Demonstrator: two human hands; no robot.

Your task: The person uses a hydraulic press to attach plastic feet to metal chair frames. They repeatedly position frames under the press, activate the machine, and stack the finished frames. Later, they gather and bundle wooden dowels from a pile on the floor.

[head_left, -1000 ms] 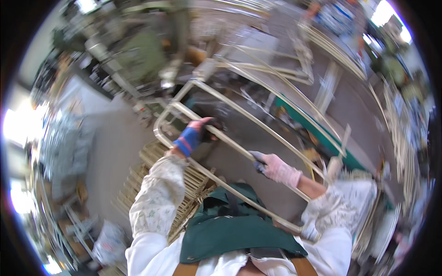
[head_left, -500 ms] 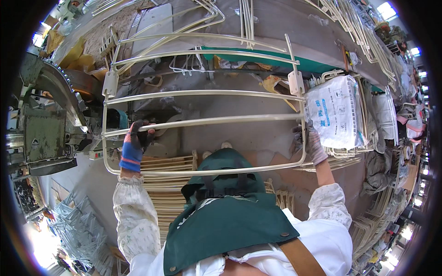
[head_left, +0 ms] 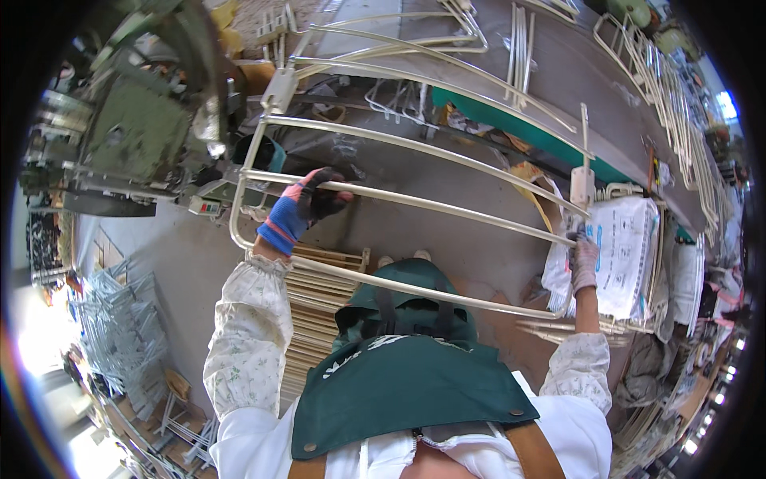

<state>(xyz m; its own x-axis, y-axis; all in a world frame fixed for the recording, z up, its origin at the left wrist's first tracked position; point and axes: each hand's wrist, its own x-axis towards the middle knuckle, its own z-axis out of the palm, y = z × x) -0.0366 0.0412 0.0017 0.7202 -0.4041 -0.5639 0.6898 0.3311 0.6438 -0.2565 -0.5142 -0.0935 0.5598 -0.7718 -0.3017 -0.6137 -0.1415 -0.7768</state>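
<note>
A cream tubular metal frame (head_left: 451,209) with several crossbars hangs in front of me, its left end higher than its right. Gloved in blue, pink and black, my left hand (head_left: 315,199) is closed around one crossbar near the left end. My right hand (head_left: 585,259), in a pale glove with dark fingers, grips the frame's right side bar by that crossbar's end. Flat cream brackets sit on the side bars, one at the left (head_left: 279,90) and one at the right (head_left: 582,186).
A green machine (head_left: 128,144) stands at the left. Cream tubes are stacked (head_left: 315,307) by my legs. Beyond the frame lies a grey-covered table (head_left: 558,80) bearing more bent tubes. A white printed sack (head_left: 626,255) is at the right; grey metal frames (head_left: 120,319) are piled lower left.
The frame has tilted, its left end rising and its right end dropping in view. Both hands stay on it. The surroundings have shifted and turned as my head moved.
</note>
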